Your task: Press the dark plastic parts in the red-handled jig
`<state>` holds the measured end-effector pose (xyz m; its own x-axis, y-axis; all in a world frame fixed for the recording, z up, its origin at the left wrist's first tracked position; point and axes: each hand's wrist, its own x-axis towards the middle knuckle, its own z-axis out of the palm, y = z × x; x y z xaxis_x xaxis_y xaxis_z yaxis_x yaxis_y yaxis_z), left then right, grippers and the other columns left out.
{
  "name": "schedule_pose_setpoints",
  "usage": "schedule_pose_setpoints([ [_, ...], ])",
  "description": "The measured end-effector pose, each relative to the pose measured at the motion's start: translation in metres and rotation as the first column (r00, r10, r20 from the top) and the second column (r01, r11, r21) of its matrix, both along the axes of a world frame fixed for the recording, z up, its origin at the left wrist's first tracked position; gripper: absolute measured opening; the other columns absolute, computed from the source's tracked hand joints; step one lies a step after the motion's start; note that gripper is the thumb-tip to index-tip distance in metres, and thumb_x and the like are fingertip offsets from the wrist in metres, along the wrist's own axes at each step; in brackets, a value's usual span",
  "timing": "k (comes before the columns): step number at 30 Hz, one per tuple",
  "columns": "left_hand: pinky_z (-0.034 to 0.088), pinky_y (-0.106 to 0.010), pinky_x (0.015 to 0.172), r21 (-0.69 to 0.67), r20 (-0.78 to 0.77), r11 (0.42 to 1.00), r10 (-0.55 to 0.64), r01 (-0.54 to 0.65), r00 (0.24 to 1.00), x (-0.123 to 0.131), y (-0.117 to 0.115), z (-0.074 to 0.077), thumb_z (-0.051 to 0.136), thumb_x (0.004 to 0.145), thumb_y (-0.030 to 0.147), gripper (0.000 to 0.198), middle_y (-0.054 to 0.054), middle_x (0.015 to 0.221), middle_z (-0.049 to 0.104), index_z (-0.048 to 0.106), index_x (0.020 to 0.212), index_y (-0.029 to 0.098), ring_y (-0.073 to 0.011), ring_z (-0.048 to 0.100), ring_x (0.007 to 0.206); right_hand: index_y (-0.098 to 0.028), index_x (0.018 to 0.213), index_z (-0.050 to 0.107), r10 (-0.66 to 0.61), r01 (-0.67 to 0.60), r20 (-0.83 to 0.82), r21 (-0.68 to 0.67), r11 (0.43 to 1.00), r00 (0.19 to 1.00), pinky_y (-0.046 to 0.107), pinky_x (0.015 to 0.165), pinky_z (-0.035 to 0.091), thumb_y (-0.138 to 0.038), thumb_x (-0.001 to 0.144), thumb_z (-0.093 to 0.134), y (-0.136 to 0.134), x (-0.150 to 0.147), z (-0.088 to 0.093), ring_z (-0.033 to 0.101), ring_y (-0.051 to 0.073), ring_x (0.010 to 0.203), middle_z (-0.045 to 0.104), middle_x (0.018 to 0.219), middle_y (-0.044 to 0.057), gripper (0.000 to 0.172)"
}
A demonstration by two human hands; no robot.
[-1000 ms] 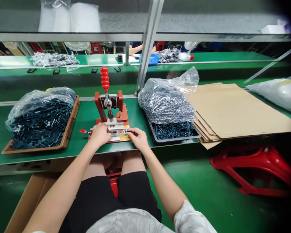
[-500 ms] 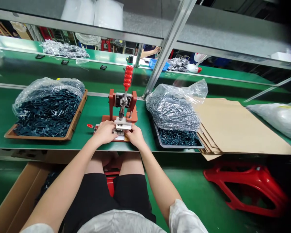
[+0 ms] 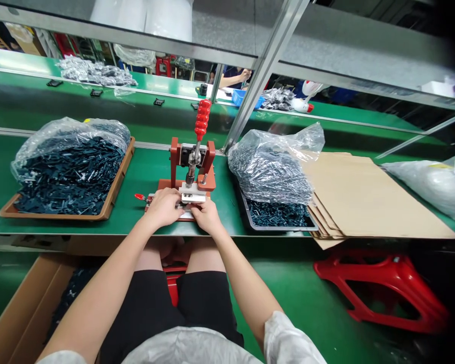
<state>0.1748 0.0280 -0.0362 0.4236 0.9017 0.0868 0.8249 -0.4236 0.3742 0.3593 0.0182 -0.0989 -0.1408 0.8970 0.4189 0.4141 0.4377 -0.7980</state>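
A hand-operated toggle press (image 3: 209,167) with a brown-red frame stands before me, its red ribbed lever (image 3: 202,120) pointing up. My left hand (image 3: 164,206) is at the left of the metal fixture (image 3: 185,215) under the press head, fingers curled and drawn together. At the fixture's right side, my right hand (image 3: 207,215) has its thumb and fingers closed in toward the middle. Whatever small part lies between the fingertips is hidden. A small red-handled clamp (image 3: 140,196) sticks out to the left of my left hand.
On the left is a brown tray (image 3: 116,197) with dark small parts in a plastic bag. A black tray (image 3: 250,221) of similar parts stands right of the press, beside stacked cardboard sheets (image 3: 375,197). A metal post (image 3: 263,76) rises behind. Another person's hand (image 3: 244,75) works across the bench.
My right hand has shifted slightly left and in toward the fixture. My left hand stays about where it was, and the lever is still up. The camera view has moved a little.
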Motion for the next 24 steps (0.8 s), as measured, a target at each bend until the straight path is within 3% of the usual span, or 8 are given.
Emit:
schedule_pose_setpoints([
  [13, 0.050, -0.049, 0.098, 0.020, -0.042, 1.000, 0.025, -0.024, 0.999, 0.003, 0.000, 0.002, 0.070, 0.077, 0.034, 0.025, -0.011, 0.116, 0.073, 0.079, 0.097, 0.023, -0.0355, 0.063, 0.113, -0.028, 0.097, 0.080, -0.031, 0.032, 0.020, -0.050, 0.998, 0.999, 0.039, 0.098, 0.055, -0.017, 0.087, 0.063, -0.006, -0.003, 0.007, 0.070, 0.025, 0.106, 0.076, 0.110, 0.004, 0.022],
  [20, 0.050, -0.049, 0.097, 0.039, -0.038, 0.998, 0.057, -0.055, 0.998, 0.005, 0.002, 0.001, 0.069, 0.076, 0.032, 0.022, -0.011, 0.112, 0.073, 0.078, 0.094, 0.022, -0.0355, 0.063, 0.111, -0.024, 0.100, 0.079, -0.045, 0.045, -0.020, 0.033, 0.998, 0.999, 0.040, 0.096, 0.056, -0.018, 0.089, 0.061, -0.006, -0.002, 0.010, 0.069, 0.025, 0.104, 0.072, 0.113, 0.008, 0.022],
  [24, 0.048, -0.050, 0.103, 0.127, 0.012, 0.992, -0.026, 0.025, 1.000, -0.001, -0.014, -0.001, 0.064, 0.082, 0.032, 0.019, -0.012, 0.120, 0.070, 0.076, 0.095, 0.022, -0.0334, 0.061, 0.118, -0.024, 0.100, 0.078, -0.033, 0.033, -0.026, 0.021, 0.999, 0.999, 0.040, 0.099, 0.055, -0.017, 0.090, 0.061, -0.005, -0.002, 0.010, 0.068, 0.025, 0.106, 0.071, 0.112, 0.008, 0.020],
])
